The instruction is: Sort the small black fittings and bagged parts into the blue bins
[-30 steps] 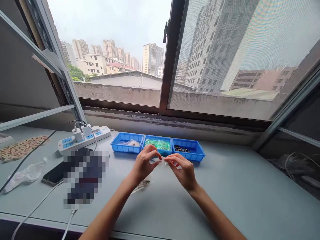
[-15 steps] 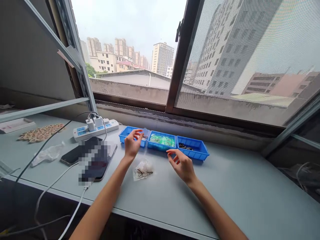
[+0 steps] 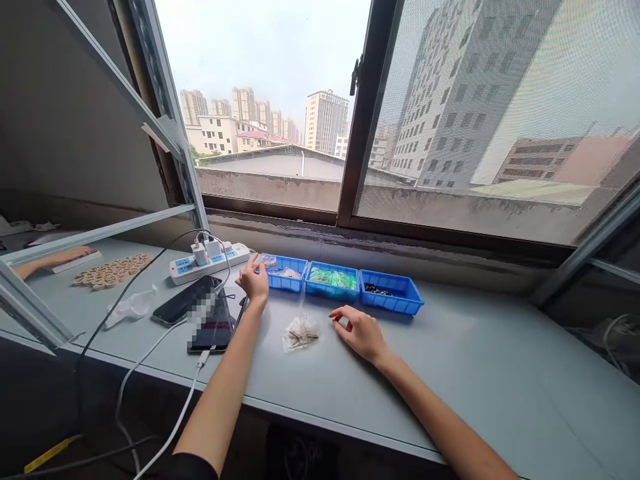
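Note:
My left hand [image 3: 254,281] reaches to the left end of the left blue tray [image 3: 286,281], fingers apart and pointing up. A small clear packet [image 3: 269,260] sits just past the fingertips at that tray's corner; I cannot tell whether they touch. My right hand [image 3: 361,331] rests on the grey table [image 3: 450,360], fingers loosely spread with nothing in them. Between the hands lies a clear plastic bag [image 3: 300,331] of small metal parts. The middle tray [image 3: 333,288] holds green pieces, and the right tray [image 3: 395,301] holds small dark pieces.
A white power strip [image 3: 210,260] with plugged chargers, a phone [image 3: 177,308], a tablet [image 3: 214,323] and trailing cables lie left of my left arm. Farther left are a crumpled plastic bag [image 3: 131,307], wooden pieces [image 3: 111,270] and another person's hand [image 3: 50,258]. The window sill runs behind the trays.
My hands were together in front of the trays, pinching something small. They parted: the left moved over to the left tray, the right sank onto the table. The view shifted left.

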The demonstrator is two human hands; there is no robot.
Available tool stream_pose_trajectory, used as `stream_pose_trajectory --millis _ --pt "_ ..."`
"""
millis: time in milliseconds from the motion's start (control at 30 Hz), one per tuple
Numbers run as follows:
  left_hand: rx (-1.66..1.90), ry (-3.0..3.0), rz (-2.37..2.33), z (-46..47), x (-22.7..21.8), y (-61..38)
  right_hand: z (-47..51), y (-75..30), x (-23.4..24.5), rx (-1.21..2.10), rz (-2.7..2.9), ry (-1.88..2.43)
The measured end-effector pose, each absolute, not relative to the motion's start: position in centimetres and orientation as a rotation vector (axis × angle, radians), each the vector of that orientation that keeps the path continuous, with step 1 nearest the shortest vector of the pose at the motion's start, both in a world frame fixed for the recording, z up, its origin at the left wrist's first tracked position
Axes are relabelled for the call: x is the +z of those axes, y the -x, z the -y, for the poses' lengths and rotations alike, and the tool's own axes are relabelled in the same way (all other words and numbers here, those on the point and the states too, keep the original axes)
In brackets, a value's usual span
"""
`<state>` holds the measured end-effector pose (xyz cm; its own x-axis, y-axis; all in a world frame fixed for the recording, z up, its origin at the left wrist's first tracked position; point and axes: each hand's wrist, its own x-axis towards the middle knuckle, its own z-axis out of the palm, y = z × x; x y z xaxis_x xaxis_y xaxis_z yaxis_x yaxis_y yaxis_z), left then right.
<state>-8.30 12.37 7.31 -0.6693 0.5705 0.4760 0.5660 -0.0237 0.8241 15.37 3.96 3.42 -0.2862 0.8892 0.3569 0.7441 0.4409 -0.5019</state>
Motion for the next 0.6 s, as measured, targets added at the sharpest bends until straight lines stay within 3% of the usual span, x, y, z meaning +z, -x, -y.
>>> stream_pose_trajectory --millis 267,600 --pt "2.015 -1.731 -1.946 -11.0 7.6 6.8 -3.6 -14.9 3.0 0.242 2.087 1.333" --pt "1.777 -2.587 -1.38 -9.0 8.0 4.4 -1.7 -13.0 3.9 0.283 2.469 0.852"
